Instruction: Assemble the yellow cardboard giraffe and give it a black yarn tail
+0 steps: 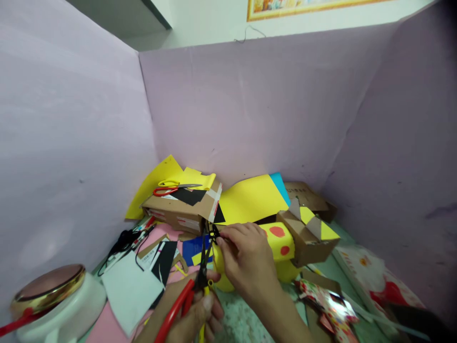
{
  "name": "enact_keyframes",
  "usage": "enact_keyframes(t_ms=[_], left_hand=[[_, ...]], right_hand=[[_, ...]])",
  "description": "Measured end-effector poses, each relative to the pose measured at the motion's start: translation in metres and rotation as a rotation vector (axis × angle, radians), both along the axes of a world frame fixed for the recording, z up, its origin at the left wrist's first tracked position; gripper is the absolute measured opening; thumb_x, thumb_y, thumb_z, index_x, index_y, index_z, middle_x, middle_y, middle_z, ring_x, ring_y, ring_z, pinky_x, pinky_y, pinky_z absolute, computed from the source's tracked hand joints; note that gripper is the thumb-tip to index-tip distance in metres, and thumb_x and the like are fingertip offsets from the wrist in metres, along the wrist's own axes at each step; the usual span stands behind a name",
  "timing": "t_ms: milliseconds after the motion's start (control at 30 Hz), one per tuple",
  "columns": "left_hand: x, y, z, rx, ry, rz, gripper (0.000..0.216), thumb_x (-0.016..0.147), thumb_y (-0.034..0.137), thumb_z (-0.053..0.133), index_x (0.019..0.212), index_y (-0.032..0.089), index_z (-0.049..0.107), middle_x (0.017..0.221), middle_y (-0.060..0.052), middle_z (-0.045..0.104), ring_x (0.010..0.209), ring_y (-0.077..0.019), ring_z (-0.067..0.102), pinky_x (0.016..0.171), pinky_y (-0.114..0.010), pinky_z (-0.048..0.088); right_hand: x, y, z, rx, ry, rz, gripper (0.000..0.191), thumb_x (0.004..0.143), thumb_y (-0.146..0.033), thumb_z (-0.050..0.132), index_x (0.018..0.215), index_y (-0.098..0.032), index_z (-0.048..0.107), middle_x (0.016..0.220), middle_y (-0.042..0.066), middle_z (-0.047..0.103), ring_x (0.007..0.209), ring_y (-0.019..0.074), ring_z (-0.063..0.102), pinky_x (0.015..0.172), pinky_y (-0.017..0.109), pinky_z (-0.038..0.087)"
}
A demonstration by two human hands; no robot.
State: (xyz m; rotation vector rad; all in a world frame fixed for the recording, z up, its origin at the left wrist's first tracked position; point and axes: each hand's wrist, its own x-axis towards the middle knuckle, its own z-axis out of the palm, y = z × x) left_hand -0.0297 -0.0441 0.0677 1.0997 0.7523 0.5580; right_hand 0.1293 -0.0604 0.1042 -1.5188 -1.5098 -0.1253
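Note:
My left hand (200,315) is at the bottom edge, closed round the red handles of a pair of scissors (203,262). Their dark blades point up and away from me. At the blade tips my right hand (249,261) pinches a small black paper piece (215,232). Under that hand lies a yellow paper-covered shape with red dots (282,242). It joins a cardboard box (310,240) with yellow triangles on its flaps.
A second pair of scissors with red and yellow handles (175,187) lies on a long cardboard box (180,212) at the back left. Yellow sheets (250,197), black, white and pink paper scraps litter the table. A white pot with a gold lid (53,291) stands near left. Purple boards wall in three sides.

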Motion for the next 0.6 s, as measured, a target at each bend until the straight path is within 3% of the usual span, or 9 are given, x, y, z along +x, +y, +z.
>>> enact_keyframes(t_ms=[200, 367, 600], left_hand=[[-0.002, -0.002, 0.0, 0.043, -0.024, 0.003, 0.043, 0.069, 0.047, 0.07, 0.102, 0.02, 0.062, 0.068, -0.005, 0.069, 0.06, -0.0226, 0.064, 0.054, -0.031, 0.049], [0.001, -0.003, 0.001, 0.054, -0.038, 0.013, 0.043, 0.07, 0.047, 0.069, 0.101, 0.019, 0.061, 0.069, -0.005, 0.069, 0.059, -0.0214, 0.064, 0.053, -0.029, 0.048], [0.009, -0.007, 0.011, -0.017, -0.016, 0.051, 0.06, 0.061, 0.054, 0.075, 0.101, 0.015, 0.056, 0.063, -0.004, 0.066, 0.052, -0.0191, 0.064, 0.05, -0.029, 0.052]], right_hand=[[-0.002, 0.0, 0.003, -0.078, -0.027, -0.029, 0.013, 0.077, -0.023, 0.064, 0.088, -0.021, 0.069, 0.084, 0.004, 0.069, 0.08, 0.0228, 0.055, 0.077, 0.037, 0.034], [-0.002, 0.005, 0.007, -0.17, -0.025, -0.059, 0.008, 0.075, -0.021, 0.064, 0.076, -0.023, 0.072, 0.081, 0.004, 0.067, 0.081, 0.0238, 0.054, 0.076, 0.039, 0.035], [-0.003, 0.005, 0.002, -0.09, 0.015, -0.062, 0.009, 0.074, -0.019, 0.065, 0.068, -0.022, 0.071, 0.078, 0.003, 0.067, 0.077, 0.0218, 0.053, 0.074, 0.038, 0.036]])
